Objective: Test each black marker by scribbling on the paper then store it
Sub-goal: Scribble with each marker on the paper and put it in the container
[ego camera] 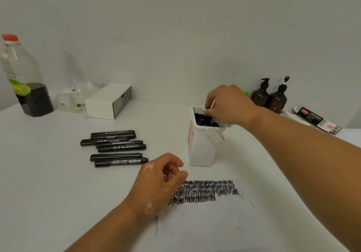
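— While the right hand (pixel 228 103) hangs over the holder (pixel 202 150), its fingertips pinch a black marker (pixel 208 108) right at the rim, tip end down inside.

— Copy. Holder's a tall white plastic tub, squarish w/ rounded corners, a tab sticking off its right side. Round black marker ends (pixel 205 120) are packed in it.

— And the left hand (pixel 162 181)?

— Fingers loosely curled, thumb near the index, nothing in it. It sits at the top-left corner of the paper (pixel 214 226), just beside the scribbles (pixel 205 191).

— Scribbles: dense black zigzag rows, approx four bands, matte ink on a flat white sheet. Faint colour flecks lower down.

— Loose markers (pixel 115 146) lie left of the holder, well apart from it. Slim black barrels w/ white print, all lying sideways, caps on. Upper bunch overlaps; two more lie side by side below.

— Table (pixel 39 173) is smooth white. Back left: clear plastic bottle (pixel 23 80), red cap, dark liquid in the bottom third.

— Next to that, crumpled clear wrap (pixel 76 95), then a boxy white drawer unit (pixel 108 101) w/ a grey front.

— Back right: two amber pump bottles (pixel 270 96), glossy, black pumps, touching. Beside them a black-and-white marker pkg (pixel 316 120) lies flat.
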